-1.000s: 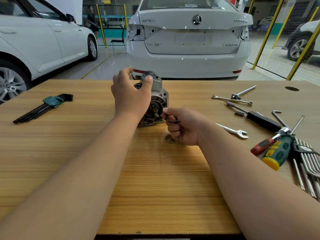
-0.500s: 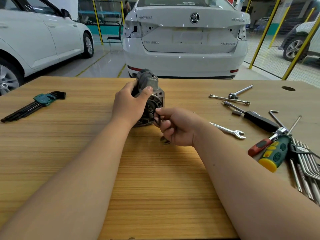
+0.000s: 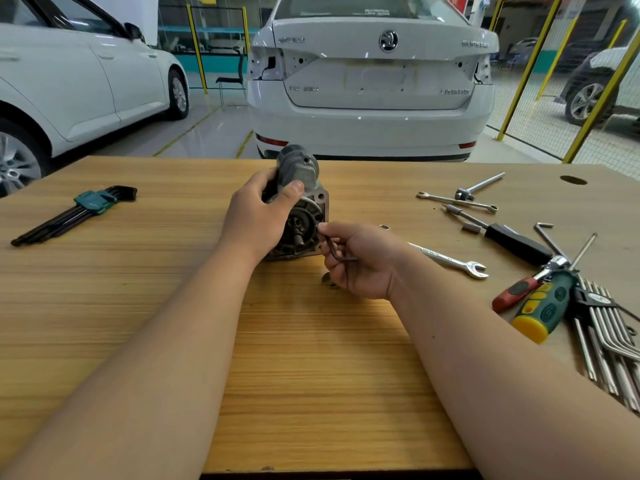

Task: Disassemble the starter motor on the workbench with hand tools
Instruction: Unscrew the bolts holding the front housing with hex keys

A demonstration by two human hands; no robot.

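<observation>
**Hex key held at the end face of a starter motor on the workbench**

The thumb and forefinger of the right hand [image 3: 360, 261] pinch the short leg of a black L-shaped hex key [image 3: 332, 251]. The other fingers curl round its long leg. The fingertips [image 3: 323, 230] lie against the right rim of the motor's end face, and the key's tip is hidden behind them.

The left hand [image 3: 258, 221] grips the starter motor [image 3: 306, 220] from the left, fingers wrapped behind the upper grey cylinder and the thumb pressed across its front. The motor stands at mid-bench, towards the far edge. It is dull cast metal with a squared flange, and its round end face and central shaft face the viewer.

A small metal part [image 3: 327, 281] lies on the bench just under the right hand.

To the right lie:
- a bright open-ended spanner [image 3: 450, 261]
- a black-handled driver [image 3: 516, 244]
- a slim silver wrench [image 3: 457, 200]
- a green-and-yellow screwdriver [image 3: 543, 310] crossing a red-handled tool [image 3: 516, 292]
- a fan of silver keys [image 3: 606, 344]

Well apart to the left is a black hex key set [image 3: 91, 200] in a green holder.

The workbench [image 3: 311, 368] has a light, wood-grain top with a round hole [image 3: 573, 180] near its far right corner.

Beyond the bench the glossy garage floor carries a white saloon [image 3: 374, 95], seen tail-on, and a second white car [image 3: 69, 81] at the left. Yellow posts [image 3: 530, 64] with mesh fencing stand at the right.
</observation>
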